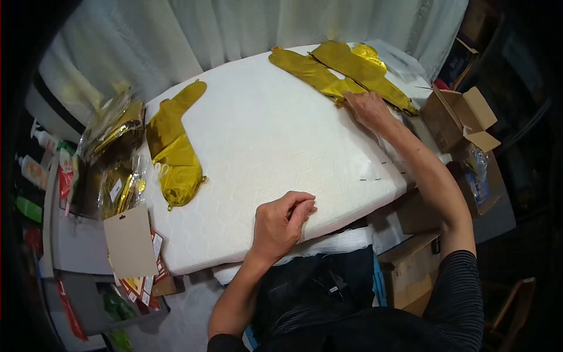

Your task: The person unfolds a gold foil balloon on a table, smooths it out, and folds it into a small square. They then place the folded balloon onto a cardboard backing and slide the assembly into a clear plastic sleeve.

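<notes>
My right hand [369,110] reaches to the far right of the white padded table [252,146], its fingers closed at the lower end of a flat gold foil balloon [305,69]. A second gold foil balloon [352,64] lies beside it, partly overlapping. Close to the front edge, my left hand [281,226] rests on the table with the fingers curled and the thumb pressed against them; anything inside is hidden. Another gold foil balloon [173,141], wrinkled at its lower end, lies on the left side of the table, away from both hands.
Clear bags of folded gold foil [120,126] stand beyond the left edge, near a beige card [130,240]. An open cardboard box [460,117] stands at the right edge. Clear plastic [402,61] lies at the far right corner. A pale curtain [234,29] hangs behind.
</notes>
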A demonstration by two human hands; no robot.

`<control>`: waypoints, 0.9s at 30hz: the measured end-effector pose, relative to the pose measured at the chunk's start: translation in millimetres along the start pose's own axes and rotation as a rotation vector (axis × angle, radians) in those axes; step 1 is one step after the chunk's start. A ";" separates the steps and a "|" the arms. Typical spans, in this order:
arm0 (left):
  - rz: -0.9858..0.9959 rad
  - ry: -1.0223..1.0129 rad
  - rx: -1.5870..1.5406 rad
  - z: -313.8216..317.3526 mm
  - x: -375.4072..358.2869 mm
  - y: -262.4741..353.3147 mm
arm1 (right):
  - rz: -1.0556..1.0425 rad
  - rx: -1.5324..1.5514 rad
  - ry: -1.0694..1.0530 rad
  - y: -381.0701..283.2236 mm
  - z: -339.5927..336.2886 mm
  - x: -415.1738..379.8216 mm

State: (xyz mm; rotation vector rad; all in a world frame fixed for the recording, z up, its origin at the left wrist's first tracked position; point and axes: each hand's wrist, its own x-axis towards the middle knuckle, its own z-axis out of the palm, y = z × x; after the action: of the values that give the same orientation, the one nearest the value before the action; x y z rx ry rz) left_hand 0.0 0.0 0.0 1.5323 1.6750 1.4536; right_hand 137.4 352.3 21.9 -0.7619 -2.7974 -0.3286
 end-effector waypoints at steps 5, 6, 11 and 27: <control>-0.041 -0.073 0.016 -4.1 8.8 4.0 | -0.095 0.066 0.104 -19.1 -10.9 -8.5; -0.047 -0.072 0.018 -3.7 8.7 5.5 | -0.098 0.072 0.102 -15.5 -4.6 -8.4; -0.290 -0.227 -0.111 -16.6 27.9 16.5 | -0.050 0.077 0.113 -3.9 -4.3 1.9; 0.264 -0.007 0.592 17.4 232.0 -36.4 | 0.442 0.963 -0.124 51.4 0.4 36.3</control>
State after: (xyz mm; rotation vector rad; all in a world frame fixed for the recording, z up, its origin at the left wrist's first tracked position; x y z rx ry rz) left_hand -67.9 222.7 34.8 2.1300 2.0798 1.1096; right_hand 133.5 412.6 39.4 -1.0714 -2.3246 1.0717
